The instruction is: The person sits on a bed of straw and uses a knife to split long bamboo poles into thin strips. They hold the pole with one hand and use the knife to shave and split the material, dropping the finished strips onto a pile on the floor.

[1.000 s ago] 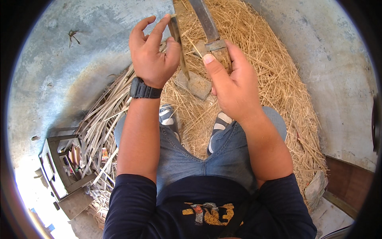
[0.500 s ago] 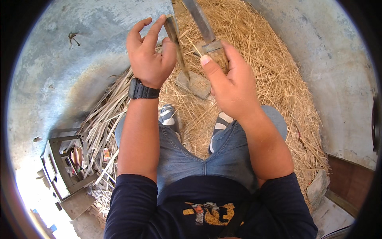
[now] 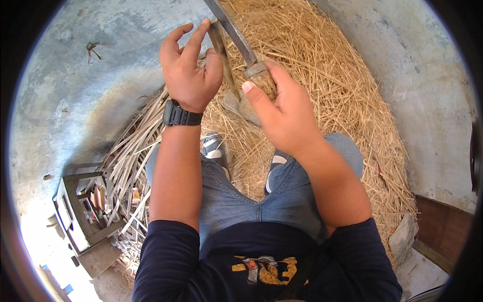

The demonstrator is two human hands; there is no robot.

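Note:
My right hand (image 3: 289, 108) is wrapped round the wooden handle (image 3: 261, 75) of a machete. Its long metal blade (image 3: 231, 32) slants up and left, across or close to the top part of a bamboo piece (image 3: 229, 73). That slim piece stands tilted, with its lower end at a flat stone block (image 3: 246, 108) on the floor. My left hand (image 3: 191, 75), with a black watch on its wrist, steadies the bamboo: the index fingertip is at its top end and the thumb is close to its side. Whether the blade touches the bamboo, I cannot tell.
Dry straw-like shavings (image 3: 337, 95) cover the floor ahead and to the right. Long split strips (image 3: 131, 143) lie in a heap at the left, near a wooden frame (image 3: 83, 211) with small items inside. Worn blue-grey walls (image 3: 110, 40) rise on both sides. A rock (image 3: 402, 236) sits at the lower right.
My right hand has moved left with the machete, bringing the blade over to the bamboo's top. The left hand and the bamboo have hardly moved.

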